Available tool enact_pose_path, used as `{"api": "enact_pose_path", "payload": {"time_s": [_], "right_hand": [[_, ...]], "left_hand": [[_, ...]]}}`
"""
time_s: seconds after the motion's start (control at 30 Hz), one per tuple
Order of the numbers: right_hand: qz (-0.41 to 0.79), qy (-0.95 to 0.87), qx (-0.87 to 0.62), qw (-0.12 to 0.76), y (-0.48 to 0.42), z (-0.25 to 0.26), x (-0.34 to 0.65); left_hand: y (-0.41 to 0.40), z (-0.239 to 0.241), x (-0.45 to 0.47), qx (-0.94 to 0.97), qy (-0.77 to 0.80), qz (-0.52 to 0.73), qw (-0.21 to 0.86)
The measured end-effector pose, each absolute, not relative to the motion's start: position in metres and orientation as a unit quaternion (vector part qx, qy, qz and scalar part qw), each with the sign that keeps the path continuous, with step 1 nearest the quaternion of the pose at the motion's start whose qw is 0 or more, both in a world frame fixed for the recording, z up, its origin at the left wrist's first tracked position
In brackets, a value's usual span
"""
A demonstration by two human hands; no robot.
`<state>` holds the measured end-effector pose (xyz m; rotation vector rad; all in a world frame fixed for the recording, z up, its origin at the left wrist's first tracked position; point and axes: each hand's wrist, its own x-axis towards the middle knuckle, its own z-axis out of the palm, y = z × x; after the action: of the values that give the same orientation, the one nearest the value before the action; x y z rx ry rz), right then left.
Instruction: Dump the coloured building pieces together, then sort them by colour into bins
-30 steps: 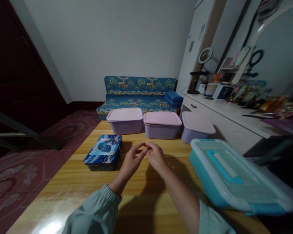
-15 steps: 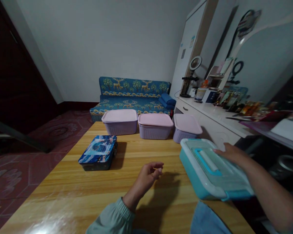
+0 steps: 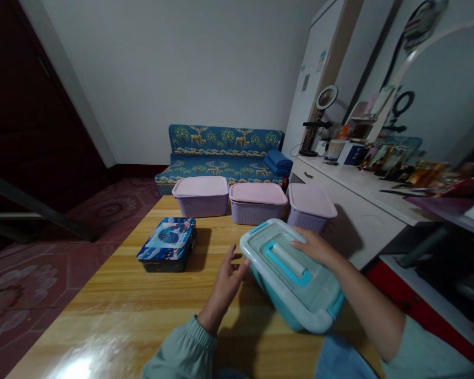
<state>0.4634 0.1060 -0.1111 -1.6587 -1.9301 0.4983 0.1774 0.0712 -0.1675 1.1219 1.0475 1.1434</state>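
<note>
A teal storage box [image 3: 288,310] with a pale lid and a bright blue-trimmed handle is tilted over the near right part of the table. My right hand [image 3: 314,246] grips its far right edge, thumb on the lid and the other fingers hidden behind the side. My left hand [image 3: 228,276] is at the box's left corner, fingers spread and curved with nothing in them; whether the thumb touches the lid I cannot tell. To the left, a dark blue patterned tin case [image 3: 168,245] lies flat on the table.
Three lilac lidded bins stand along the far table edge: left [image 3: 201,205], middle [image 3: 257,211] and right [image 3: 310,208]. Beyond them is a blue patterned sofa [image 3: 221,162]. A white dresser [image 3: 363,179] with bottles and a ring light [image 3: 327,98] stands at the right.
My right hand has brought the teal box leftward over the table, closer to my left hand. My left hand has spread its fingers. The view has shifted slightly.
</note>
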Motion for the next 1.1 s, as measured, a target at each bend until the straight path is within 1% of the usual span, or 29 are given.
{"api": "enact_pose_path", "payload": {"time_s": [0.1,0.23,0.3,0.37,0.43,0.53,0.63,0.73,0.87,0.93,1.0,1.1], "right_hand": [[0.176,-0.737,-0.599,0.258,0.121,-0.110,0.427],[0.189,-0.778,-0.554,0.228,0.128,-0.100,0.381],[0.189,-0.810,-0.518,0.200,0.123,-0.089,0.360],[0.158,-0.834,-0.497,0.177,0.110,-0.074,0.344],[0.129,-0.838,-0.501,0.173,0.090,-0.060,0.332],[0.144,-0.829,-0.522,0.137,0.055,-0.047,0.325],[0.131,-0.821,-0.547,0.095,0.031,-0.051,0.324],[0.093,-0.826,-0.550,0.078,0.021,-0.062,0.321],[-0.013,-0.853,-0.521,0.029,0.017,-0.068,0.311],[-0.046,-0.869,-0.492,0.013,0.022,-0.066,0.311],[-0.015,-0.878,-0.478,0.026,0.035,-0.065,0.318],[0.110,-0.835,-0.536,0.062,0.060,-0.064,0.335]], "left_hand": [[0.076,-0.162,0.151,0.499,0.489,0.553,0.455],[0.074,-0.151,0.115,0.555,0.473,0.564,0.387],[0.067,-0.145,0.100,0.590,0.459,0.550,0.371],[0.057,-0.141,0.089,0.608,0.459,0.530,0.372],[0.046,-0.140,0.083,0.605,0.473,0.519,0.375],[0.035,-0.142,0.082,0.601,0.491,0.527,0.345],[0.033,-0.145,0.086,0.602,0.498,0.539,0.316],[0.034,-0.148,0.089,0.597,0.503,0.547,0.302],[0.035,-0.150,0.090,0.596,0.505,0.549,0.296],[0.035,-0.149,0.089,0.600,0.500,0.547,0.300],[0.035,-0.148,0.088,0.604,0.497,0.544,0.305],[0.034,-0.145,0.087,0.603,0.497,0.539,0.314]]}}
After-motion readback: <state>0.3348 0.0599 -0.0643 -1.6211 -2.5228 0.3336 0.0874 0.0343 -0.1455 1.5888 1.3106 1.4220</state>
